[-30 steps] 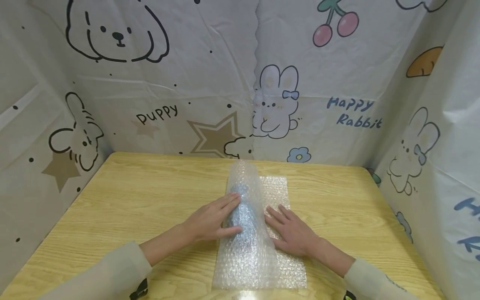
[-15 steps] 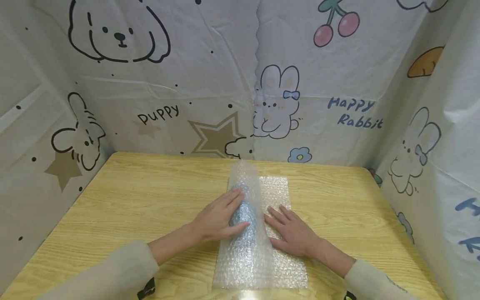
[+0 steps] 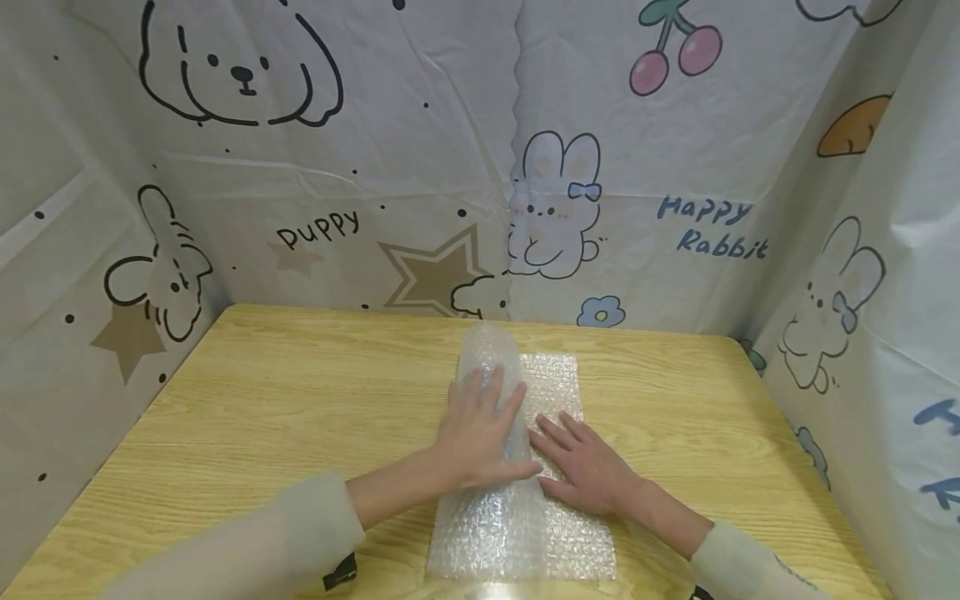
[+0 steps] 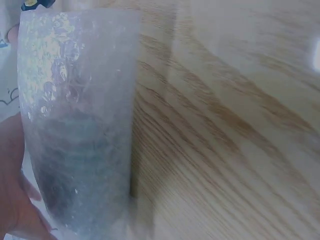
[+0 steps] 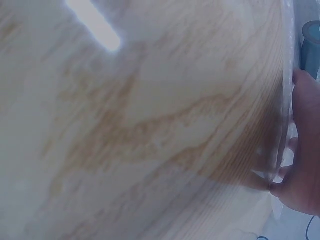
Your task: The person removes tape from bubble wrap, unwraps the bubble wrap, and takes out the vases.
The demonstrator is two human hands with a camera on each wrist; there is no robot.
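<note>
Wood-grain counter [image 3: 315, 400], cartoon-print sheet [image 3: 420, 158] behind. Bubble wrap [image 3: 487, 533] w/ bluish obj. [image 4: 80, 160] inside lies under L grip [image 3: 483, 442], fingers spread on top; R grip [image 3: 588, 467], also spread, rests on wrap's flat part, just beside.

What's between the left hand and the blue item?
Bubble wrap: the head view shows the left hand resting on it, and the left wrist view shows the blue item through it.

We read "puppy" [image 3: 318, 229] in black on the left part of the back sheet [image 3: 405, 142] and "Happy Rabbit" [image 3: 705, 208] in blue on its right part. Blue letters [image 3: 939, 413] on the right-hand sheet [image 3: 862, 433] run out of view, and the mark [image 3: 793, 570] on the right sleeve [image 3: 738, 554] is too small to read.
</note>
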